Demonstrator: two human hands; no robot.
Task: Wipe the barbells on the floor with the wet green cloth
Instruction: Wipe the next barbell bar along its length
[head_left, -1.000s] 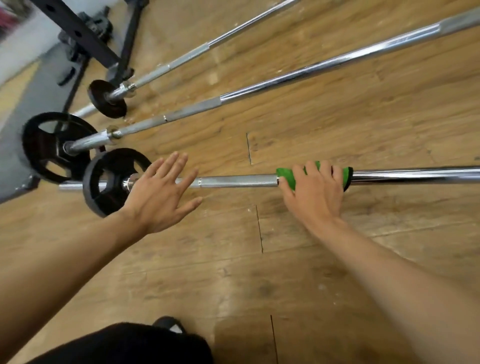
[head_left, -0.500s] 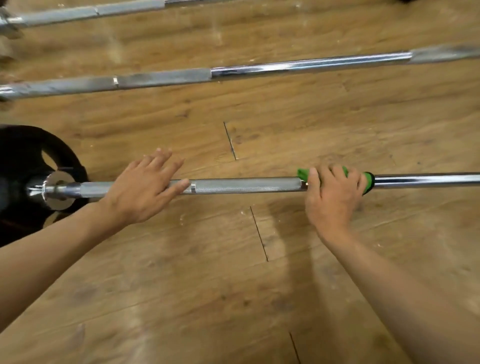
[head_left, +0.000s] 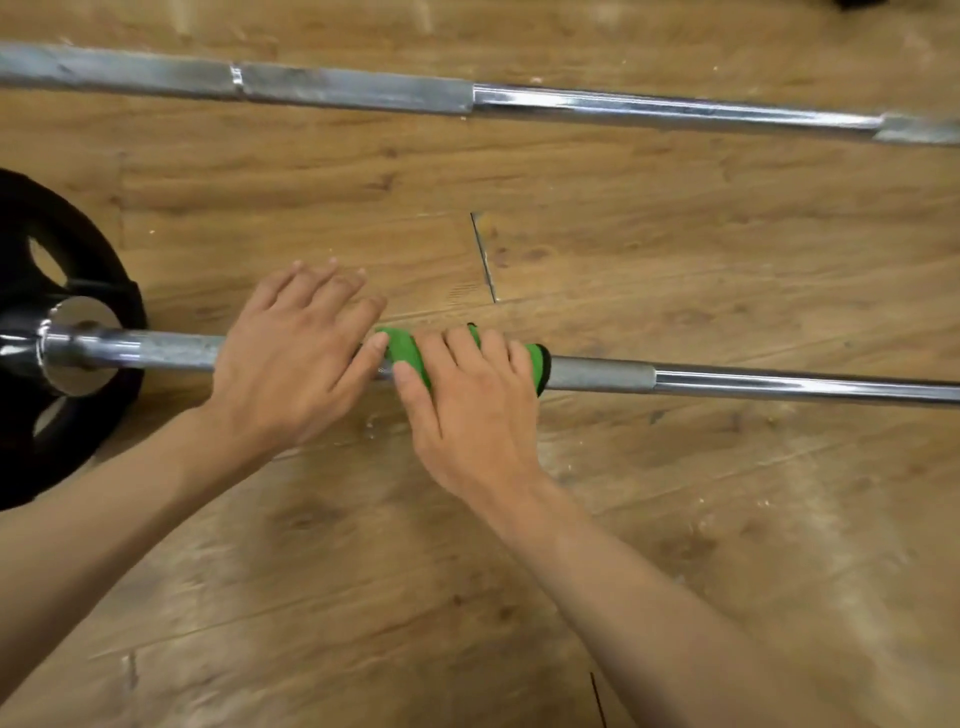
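- right hand (head_left: 470, 410) grips the green cloth (head_left: 402, 351) wrapped round the near bar (head_left: 753, 383)
- left hand (head_left: 291, 364) rests flat, fingers straight, on that shiny bar

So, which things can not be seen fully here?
Head view:
green cloth: mostly covered by the right hand.
near barbell: part hidden under left hand and cloth, right end cut by the frame.
black plate: cut by the left edge.
far barbell: both ends cut off.

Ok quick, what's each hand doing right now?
Left hand: open, fingers straight, laid over the near barbell.
Right hand: closed on the green cloth wrapped round that barbell.
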